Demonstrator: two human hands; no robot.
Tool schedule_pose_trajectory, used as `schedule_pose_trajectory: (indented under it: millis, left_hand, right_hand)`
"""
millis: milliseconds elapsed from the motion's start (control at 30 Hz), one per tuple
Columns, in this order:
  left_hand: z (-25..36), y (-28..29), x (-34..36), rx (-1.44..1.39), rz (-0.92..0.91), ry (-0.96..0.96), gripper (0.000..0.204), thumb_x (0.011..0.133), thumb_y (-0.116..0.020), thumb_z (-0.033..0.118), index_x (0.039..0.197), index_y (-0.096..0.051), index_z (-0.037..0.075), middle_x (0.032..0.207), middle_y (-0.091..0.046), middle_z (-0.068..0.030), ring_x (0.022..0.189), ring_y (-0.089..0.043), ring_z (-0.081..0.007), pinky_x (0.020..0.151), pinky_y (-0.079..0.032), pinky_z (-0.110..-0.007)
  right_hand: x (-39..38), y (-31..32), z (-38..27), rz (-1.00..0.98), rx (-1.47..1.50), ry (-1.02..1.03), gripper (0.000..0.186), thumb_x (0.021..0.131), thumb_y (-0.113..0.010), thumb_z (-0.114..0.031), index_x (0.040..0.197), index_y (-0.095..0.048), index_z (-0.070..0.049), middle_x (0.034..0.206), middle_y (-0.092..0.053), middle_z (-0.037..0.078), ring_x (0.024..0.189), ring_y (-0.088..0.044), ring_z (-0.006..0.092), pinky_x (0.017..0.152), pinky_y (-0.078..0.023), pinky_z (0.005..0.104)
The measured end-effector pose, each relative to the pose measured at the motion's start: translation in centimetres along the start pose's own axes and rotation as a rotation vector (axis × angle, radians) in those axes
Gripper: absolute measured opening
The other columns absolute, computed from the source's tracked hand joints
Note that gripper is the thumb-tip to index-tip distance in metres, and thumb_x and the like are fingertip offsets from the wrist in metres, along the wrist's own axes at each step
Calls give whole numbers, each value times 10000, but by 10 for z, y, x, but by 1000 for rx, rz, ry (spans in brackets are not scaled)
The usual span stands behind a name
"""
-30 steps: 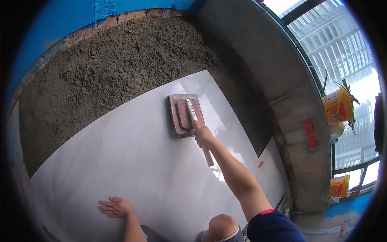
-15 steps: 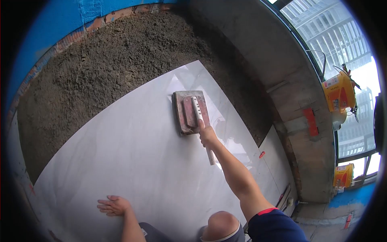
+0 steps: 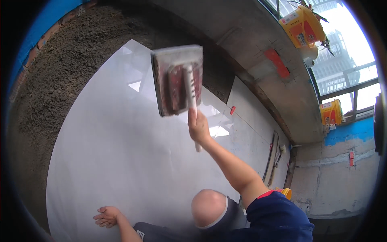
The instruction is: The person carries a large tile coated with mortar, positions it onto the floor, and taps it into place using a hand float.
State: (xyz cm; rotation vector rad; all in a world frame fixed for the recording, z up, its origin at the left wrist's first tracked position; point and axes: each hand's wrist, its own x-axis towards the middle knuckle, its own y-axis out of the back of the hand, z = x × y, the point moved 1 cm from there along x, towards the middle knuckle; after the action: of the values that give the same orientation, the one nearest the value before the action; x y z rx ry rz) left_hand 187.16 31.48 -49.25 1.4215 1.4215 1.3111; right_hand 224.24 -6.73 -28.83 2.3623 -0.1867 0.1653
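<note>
My right hand (image 3: 198, 127) grips the white handle of a tile beater (image 3: 171, 82), a flat rectangular block with a worn reddish middle. The beater is held up over a large pale marbled tile (image 3: 117, 149), slightly blurred, apart from its glossy surface. Low on the left, my left hand (image 3: 107, 217) rests on the tile with its fingers stretched out and holds nothing. My bare knee (image 3: 208, 207) shows at the tile's near side.
Rough grey mortar (image 3: 56, 72) borders the tile on the left and far side. A red clip (image 3: 232, 110) sits at the joint with the neighbouring tile (image 3: 258, 121). Long tools (image 3: 272, 157) lie there. Yellow buckets (image 3: 304, 28) stand by the window, above a concrete wall (image 3: 242, 44).
My right hand has lifted the beater off the tile, closer to the view. The view has turned toward the right. My left hand stays on the tile.
</note>
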Motion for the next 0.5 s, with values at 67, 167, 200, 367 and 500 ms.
schedule_pose_trajectory:
  millis: [67, 167, 200, 367, 500]
  left_hand:
    - [-1, -2, 2, 60, -38, 39, 687, 1022, -281, 502, 1560, -264, 75, 1599, -278, -219, 1474, -247, -418, 1128, -268, -583]
    - [-4, -1, 2, 40, -8, 16, 682, 1015, -296, 503, 1553, -269, 85, 1588, -291, -211, 1466, -255, -409, 1119, -278, -577]
    - [-3, -1, 2, 28, -72, 22, 682, 1015, -296, 503, 1553, -269, 85, 1588, -291, -211, 1466, -255, -409, 1119, -278, -577]
    - [0, 2, -1, 80, 45, 20, 688, 1010, -310, 523, 1522, -335, 65, 1574, -321, -214, 1449, -292, -401, 1108, -307, -563]
    - [1, 4, -4, -64, 66, 19, 658, 971, -340, 519, 1449, -400, 71, 1425, -430, -211, 1346, -382, -392, 1055, -335, -576]
  right_hand:
    - [-41, -9, 49, -146, -287, -225, 648, 1032, -368, -611, 788, -533, -34, 628, -537, 49, 476, -490, 174, 454, -421, 339]
    - [-38, 26, 68, -464, -208, -865, 648, 1022, -381, -625, 800, -529, -35, 647, -528, 60, 494, -501, 176, 448, -416, 348]
    - [-25, 46, 59, -457, 51, -875, 632, 1024, -382, -624, 794, -517, -51, 605, -469, 32, 460, -454, 151, 424, -388, 337]
    - [8, 134, 12, -428, 285, -597, 581, 1033, -396, -590, 764, -471, -80, 571, -435, 31, 492, -455, 174, 474, -391, 371]
    - [-58, 125, 41, -71, 53, -264, 599, 1041, -378, -564, 916, -577, -13, 673, -561, 153, 623, -582, 273, 631, -486, 421]
